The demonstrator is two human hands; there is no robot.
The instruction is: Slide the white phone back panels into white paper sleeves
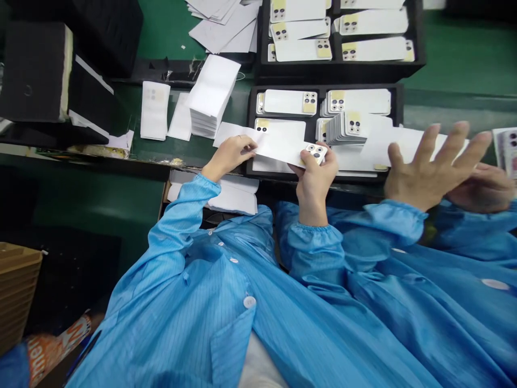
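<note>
My right hand (318,171) grips the camera end of a white phone-back panel (278,152), thumb on top beside its round lens openings. At the panel's other end is my left hand (232,155), its thumb and fingers pinched together near the edge; whether they hold the panel or a white sheet (228,132) behind it is hard to tell. Beyond my left hand rises a tall stack of white sheets (214,86). A black tray (251,108) with white panels, some bearing yellow stickers, lies just past my right hand.
To the right, a co-worker's hands (436,161) reach over the table edge, close to my right hand. A second black tray (343,70) of panels sits farther back. Dark boxes (36,70) stand at the left. Loose white papers (226,27) lie at the back.
</note>
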